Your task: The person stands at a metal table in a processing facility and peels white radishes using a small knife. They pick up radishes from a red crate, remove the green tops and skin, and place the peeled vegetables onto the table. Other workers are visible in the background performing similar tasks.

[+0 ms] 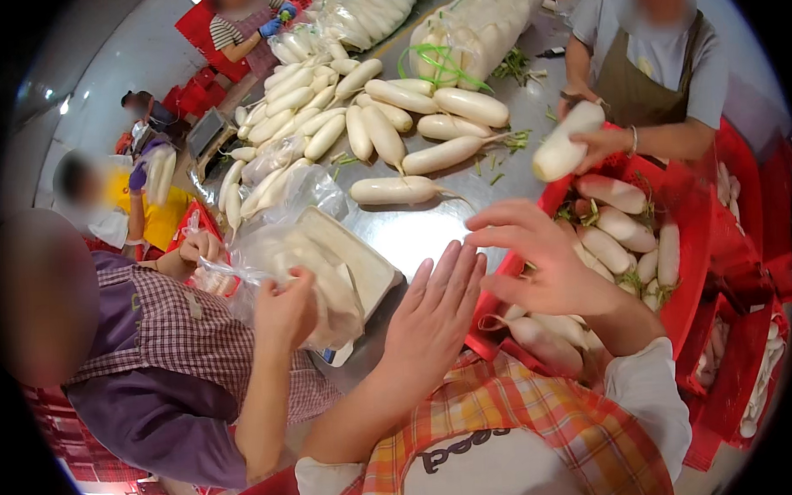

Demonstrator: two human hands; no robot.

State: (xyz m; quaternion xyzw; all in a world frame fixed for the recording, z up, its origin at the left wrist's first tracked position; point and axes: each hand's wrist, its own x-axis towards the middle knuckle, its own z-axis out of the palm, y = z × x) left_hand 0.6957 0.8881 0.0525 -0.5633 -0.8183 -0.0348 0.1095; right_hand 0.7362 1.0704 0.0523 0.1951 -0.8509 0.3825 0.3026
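Observation:
My left hand (pixel 434 311) is held flat over the near edge of the steel table (pixel 412 237), its fingers extended and nothing in it. Beside its fingertips is my right hand (pixel 534 259), with curved, parted fingers and no object in its grasp. Beyond my hands a single white radish (pixel 394 190) lies on the table, its thin root pointing right. Behind it lies a pile of white radishes (pixel 299 100). Under and beside my right arm, more white radishes (pixel 543 344) with green stubs fill a red plastic crate (pixel 688 283).
At left, a person in a checked apron (pixel 183 327) handles a clear plastic bag (pixel 292 271) over a scale (pixel 377 274). Across the table at right, another person holds a large radish (pixel 569 140). Large bagged radishes (pixel 473 35) lie at the back; further people are beyond.

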